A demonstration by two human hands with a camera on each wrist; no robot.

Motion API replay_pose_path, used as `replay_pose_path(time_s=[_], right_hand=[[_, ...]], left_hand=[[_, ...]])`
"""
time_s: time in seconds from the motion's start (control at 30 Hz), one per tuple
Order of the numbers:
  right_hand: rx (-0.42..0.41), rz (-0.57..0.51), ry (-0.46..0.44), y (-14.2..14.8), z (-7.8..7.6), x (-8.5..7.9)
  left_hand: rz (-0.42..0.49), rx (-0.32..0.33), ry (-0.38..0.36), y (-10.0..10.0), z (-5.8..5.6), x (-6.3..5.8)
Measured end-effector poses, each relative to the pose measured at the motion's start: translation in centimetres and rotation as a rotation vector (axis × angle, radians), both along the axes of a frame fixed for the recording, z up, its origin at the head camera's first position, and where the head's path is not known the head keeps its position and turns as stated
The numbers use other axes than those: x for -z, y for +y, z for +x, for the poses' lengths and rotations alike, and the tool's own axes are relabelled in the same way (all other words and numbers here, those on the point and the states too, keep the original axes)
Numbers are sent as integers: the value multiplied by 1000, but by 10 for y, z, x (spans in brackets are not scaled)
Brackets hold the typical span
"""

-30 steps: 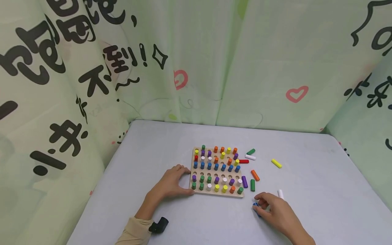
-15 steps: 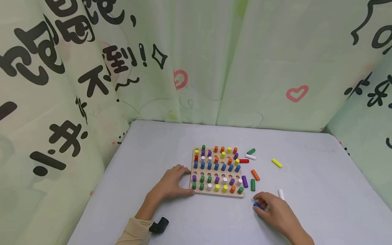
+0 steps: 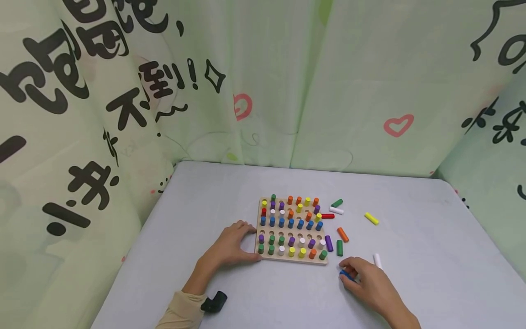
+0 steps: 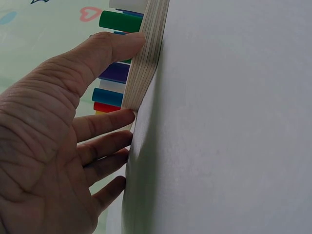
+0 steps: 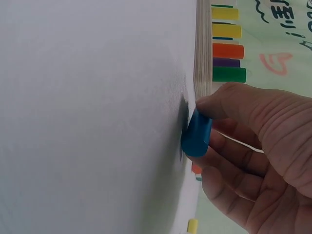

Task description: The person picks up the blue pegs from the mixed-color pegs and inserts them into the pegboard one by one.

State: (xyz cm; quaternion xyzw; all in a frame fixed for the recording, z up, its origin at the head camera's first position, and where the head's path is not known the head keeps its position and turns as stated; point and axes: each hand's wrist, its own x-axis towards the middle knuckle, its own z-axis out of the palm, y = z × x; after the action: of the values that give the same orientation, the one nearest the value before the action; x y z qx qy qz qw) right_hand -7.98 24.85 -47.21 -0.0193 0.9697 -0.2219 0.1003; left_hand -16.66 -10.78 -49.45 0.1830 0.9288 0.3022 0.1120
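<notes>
A wooden peg board (image 3: pixel 293 261) holds upright pegs in several colours, including a full row of blue ones. At its left side my left hand (image 3: pixel 230 245) touches the board's edge with thumb and index finger, the other fingers spread and fairly straight. In the left wrist view the thumb (image 4: pixel 127 46) lies against the layered wooden side. My right hand (image 3: pixel 371 283) pinches a blue peg (image 5: pixel 197 134) between thumb and fingers, low over the table to the right of the board's front corner. The peg is tilted; its far end is hidden by the fingertips.
Loose pegs lie right of the board: purple (image 3: pixel 328 243), green (image 3: pixel 339 248), orange (image 3: pixel 343 235), red (image 3: pixel 327 216), yellow (image 3: pixel 371 219), and others. A white peg (image 3: pixel 377 261) lies just behind my right hand. Printed curtains (image 3: pixel 263 82) surround the white table (image 3: pixel 213 192).
The blue peg has turned slightly in my right fingers, and that hand has shifted a touch to the left. My left hand and the board look the same.
</notes>
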Motion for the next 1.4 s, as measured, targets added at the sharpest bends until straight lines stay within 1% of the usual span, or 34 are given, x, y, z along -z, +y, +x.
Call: replay_pose_path(time_s=[0.27, 0.57, 0.83, 1.07, 1.27, 1.4], right_hand=[[1, -15, 27, -2, -2, -4], [-10, -45, 41, -5, -3, -7], [-18, -62, 102, -7, -5, -8], [6, -104, 128, -11, -7, -12], [16, -117, 200, -17, -9, -17], [3, -126, 228, -21, -13, -20]], left_hand=[[1, 6, 1, 0, -2, 0], [8, 8, -5, 0, 0, 1], [4, 8, 8, -1, -1, 2], [9, 13, 10, -1, -1, 3], [13, 15, 15, -1, 0, 2], [12, 14, 13, -1, 0, 3]])
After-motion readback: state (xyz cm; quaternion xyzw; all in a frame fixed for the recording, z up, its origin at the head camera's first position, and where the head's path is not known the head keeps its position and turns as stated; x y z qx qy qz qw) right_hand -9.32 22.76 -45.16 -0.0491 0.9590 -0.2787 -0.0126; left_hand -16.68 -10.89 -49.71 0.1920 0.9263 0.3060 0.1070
